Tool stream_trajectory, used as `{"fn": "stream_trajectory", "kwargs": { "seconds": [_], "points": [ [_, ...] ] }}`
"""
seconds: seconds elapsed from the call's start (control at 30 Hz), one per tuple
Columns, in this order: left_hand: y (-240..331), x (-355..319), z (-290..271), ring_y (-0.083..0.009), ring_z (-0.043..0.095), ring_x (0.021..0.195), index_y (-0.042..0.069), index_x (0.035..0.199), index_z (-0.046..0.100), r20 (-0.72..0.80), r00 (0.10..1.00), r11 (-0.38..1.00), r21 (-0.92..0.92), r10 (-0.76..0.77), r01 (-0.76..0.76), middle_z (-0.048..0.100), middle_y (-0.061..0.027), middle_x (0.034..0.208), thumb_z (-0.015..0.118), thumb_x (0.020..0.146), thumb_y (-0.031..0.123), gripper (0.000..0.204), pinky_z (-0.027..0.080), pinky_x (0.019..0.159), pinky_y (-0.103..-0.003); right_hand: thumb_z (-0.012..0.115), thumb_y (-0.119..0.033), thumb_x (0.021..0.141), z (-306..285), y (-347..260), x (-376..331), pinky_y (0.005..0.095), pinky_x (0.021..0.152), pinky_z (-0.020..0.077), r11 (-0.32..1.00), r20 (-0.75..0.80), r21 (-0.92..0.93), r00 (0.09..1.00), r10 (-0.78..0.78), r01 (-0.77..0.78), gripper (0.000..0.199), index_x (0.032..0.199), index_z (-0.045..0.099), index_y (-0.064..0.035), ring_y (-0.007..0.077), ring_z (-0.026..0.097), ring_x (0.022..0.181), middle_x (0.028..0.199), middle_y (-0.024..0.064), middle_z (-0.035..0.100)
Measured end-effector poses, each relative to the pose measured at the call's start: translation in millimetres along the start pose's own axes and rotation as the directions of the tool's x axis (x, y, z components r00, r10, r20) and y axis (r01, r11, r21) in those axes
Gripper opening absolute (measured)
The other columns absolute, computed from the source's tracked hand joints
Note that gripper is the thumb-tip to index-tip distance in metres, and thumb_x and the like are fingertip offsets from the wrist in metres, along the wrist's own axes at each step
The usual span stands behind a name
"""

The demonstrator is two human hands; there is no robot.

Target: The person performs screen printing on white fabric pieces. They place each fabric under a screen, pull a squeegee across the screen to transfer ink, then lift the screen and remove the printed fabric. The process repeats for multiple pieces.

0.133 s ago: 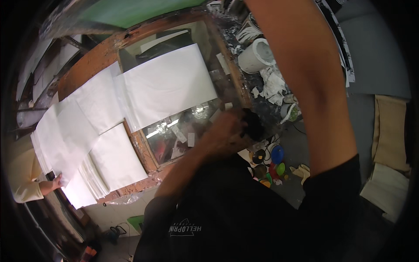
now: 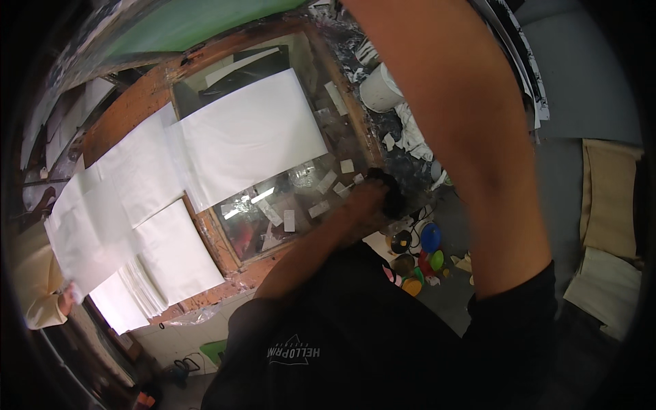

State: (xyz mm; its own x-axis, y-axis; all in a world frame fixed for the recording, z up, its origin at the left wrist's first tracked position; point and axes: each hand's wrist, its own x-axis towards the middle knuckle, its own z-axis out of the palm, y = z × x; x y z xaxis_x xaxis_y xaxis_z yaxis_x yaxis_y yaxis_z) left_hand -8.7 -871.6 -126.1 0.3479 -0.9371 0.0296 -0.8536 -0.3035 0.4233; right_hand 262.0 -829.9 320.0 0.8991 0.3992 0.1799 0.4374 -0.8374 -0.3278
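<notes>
My left hand [image 2: 365, 199] is at the lower right corner of a wood-framed glass panel [image 2: 304, 179]. Slightly blurred, its fingers are closed around a black, cloth-like bundle [image 2: 391, 191]. Small pale rectangular pieces [image 2: 290, 220] are scattered on the glass beside that hand. A large white sheet [image 2: 249, 130] lies across the middle of the glass. My right forearm [image 2: 471, 123] reaches up past the top edge, so the right hand is out of sight.
Overlapping white sheets [image 2: 188, 256] cover the table's left side. There, another person's hand [image 2: 68, 298] holds a sheet's corner. A white tub [image 2: 380, 90] and crumpled white material [image 2: 412, 137] sit right of the glass. Coloured lids [image 2: 430, 237] lie below. A green-faced frame [image 2: 205, 24] tilts above.
The whole view has shifted slightly left. My left hand has moved right across the glass, uncovering more pale pieces. The other person's hand has moved down and left with the sheet.
</notes>
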Motion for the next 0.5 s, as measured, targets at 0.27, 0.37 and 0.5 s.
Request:
{"fn": "stream_trajectory", "kwargs": {
  "seconds": [0.27, 0.37, 0.5],
  "points": [
    [6.5, -20.7, -101.9, -0.0332, 0.052, 0.134, 0.002, 0.123, 0.063, 0.328, 0.944, 0.950, -0.286, -0.025, 0.124, 0.061, -0.0152, 0.135, 0.073, 0.086, 0.027, 0.046, 0.044, 0.110, -0.040, 0.053, -0.046, 0.090, 3.2, 1.0, -23.3, 0.0437, 0.072, 0.0491, 0.997, -0.111, 0.043, 0.992, 0.063, -0.058, 0.052, 0.083, 0.071, 0.0024, 0.0279, 0.061, 0.076, 0.083, 0.0174, 0.067],
    [-48.5, -34.1, -81.5, -0.0357, 0.050, 0.131, 0.009, 0.107, 0.070, -0.002, 0.763, 0.575, -0.658, -0.647, 0.486, 0.065, -0.0100, 0.123, 0.078, 0.084, 0.025, 0.029, 0.040, 0.106, -0.046, 0.052, -0.046, 0.090, -3.8, 4.0, -16.3, 0.0440, 0.073, 0.0496, 0.997, -0.024, 0.072, 0.999, 0.028, -0.026, 0.054, 0.084, 0.071, 0.0041, 0.0282, 0.062, 0.079, 0.085, 0.0185, 0.067],
    [-92.7, -41.4, -87.0, -0.0326, 0.048, 0.125, 0.014, 0.100, 0.073, -0.425, 0.392, 0.566, -0.442, -0.815, 0.696, 0.060, -0.0089, 0.119, 0.079, 0.085, 0.026, 0.020, 0.032, 0.103, -0.052, 0.050, -0.045, 0.092, -5.5, -6.8, -5.3, 0.0448, 0.077, 0.0503, 0.998, 0.012, 0.000, 0.998, 0.061, -0.061, 0.056, 0.089, 0.072, 0.0069, 0.0296, 0.066, 0.085, 0.093, 0.0219, 0.070]
  ]
}}
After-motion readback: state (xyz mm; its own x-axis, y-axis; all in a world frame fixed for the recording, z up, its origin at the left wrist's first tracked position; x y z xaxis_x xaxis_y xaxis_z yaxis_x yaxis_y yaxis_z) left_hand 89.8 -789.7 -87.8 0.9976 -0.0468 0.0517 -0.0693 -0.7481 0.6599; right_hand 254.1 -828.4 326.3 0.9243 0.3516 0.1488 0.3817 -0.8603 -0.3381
